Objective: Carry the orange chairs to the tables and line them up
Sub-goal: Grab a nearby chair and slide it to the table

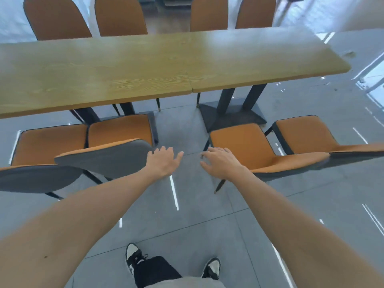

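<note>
Head view: you are looking down past both of your outstretched arms at two wooden tables and the orange chairs around them.
Left hand: your left hand has its fingers loosely spread and holds nothing; its outer edge sits right at the corner of a chair back, though you cannot tell whether it actually touches.
Right hand: your right hand also has its fingers apart and relaxed, palm down, gripping nothing, in front of the inner edge of another chair.
Tables: the left table and the right table stand end to end, their tops meeting at a seam near the middle, each on dark legs with a flat dark base.
Near row, left: the inner left chair stands by your left hand, its grey back facing you, and the outer left chair stands just beside it; their seats are close together at the near edge of the left table.
Near row, right: the inner right chair stands by your right hand with the outer right chair beside it, both near the right table's base.
Gap: a strip of grey floor lies between the two inner chairs, and both your hands hover over it.
Far row: four far chairs show their orange backs above the far edge of the tables.
Feet: your shoes stand on the glossy tiles at the bottom, well back from the chairs.
</note>
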`<state>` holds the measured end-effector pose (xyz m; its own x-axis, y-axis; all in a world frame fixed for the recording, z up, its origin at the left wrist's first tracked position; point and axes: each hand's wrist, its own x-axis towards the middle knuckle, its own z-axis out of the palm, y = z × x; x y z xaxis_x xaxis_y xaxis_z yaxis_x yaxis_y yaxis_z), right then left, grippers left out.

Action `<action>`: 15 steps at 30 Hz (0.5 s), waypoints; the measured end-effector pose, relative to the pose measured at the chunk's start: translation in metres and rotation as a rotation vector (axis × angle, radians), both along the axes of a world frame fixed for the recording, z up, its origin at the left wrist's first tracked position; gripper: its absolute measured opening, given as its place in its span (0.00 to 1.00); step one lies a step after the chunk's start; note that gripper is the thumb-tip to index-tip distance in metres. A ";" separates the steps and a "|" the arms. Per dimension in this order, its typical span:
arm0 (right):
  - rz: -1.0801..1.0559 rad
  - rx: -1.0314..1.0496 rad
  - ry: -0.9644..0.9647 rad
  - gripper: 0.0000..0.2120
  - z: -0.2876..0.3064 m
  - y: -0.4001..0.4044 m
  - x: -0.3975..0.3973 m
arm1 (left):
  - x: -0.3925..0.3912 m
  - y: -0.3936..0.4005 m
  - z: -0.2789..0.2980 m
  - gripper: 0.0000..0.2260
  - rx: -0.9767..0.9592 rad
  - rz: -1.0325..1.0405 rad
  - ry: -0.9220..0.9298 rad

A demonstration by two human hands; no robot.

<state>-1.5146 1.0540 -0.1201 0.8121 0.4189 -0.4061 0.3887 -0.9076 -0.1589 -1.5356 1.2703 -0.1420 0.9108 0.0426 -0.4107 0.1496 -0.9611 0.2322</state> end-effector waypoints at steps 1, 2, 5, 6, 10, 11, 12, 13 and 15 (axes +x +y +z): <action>-0.016 -0.004 -0.008 0.22 0.006 -0.026 0.000 | 0.001 -0.028 0.005 0.29 -0.014 -0.020 -0.036; -0.036 -0.008 -0.009 0.21 0.012 -0.050 0.002 | 0.003 -0.055 0.011 0.28 -0.024 -0.047 -0.084; -0.081 -0.023 -0.007 0.22 0.028 -0.115 0.008 | 0.009 -0.129 0.023 0.28 -0.041 -0.117 -0.232; -0.099 -0.024 -0.013 0.22 0.030 -0.134 0.012 | 0.014 -0.149 0.025 0.28 -0.045 -0.133 -0.268; -0.201 -0.004 -0.100 0.26 0.022 -0.200 0.029 | 0.040 -0.219 0.025 0.29 -0.049 -0.167 -0.332; -0.229 0.009 -0.126 0.27 0.019 -0.214 0.033 | 0.048 -0.234 0.023 0.29 -0.057 -0.169 -0.327; -0.259 0.030 -0.145 0.28 0.017 -0.227 0.037 | 0.055 -0.249 0.021 0.29 -0.065 -0.169 -0.323; -0.292 0.057 -0.165 0.29 0.015 -0.241 0.041 | 0.063 -0.265 0.016 0.30 -0.073 -0.166 -0.324; -0.353 0.113 -0.189 0.30 0.014 -0.263 0.045 | 0.075 -0.291 0.007 0.30 -0.087 -0.152 -0.319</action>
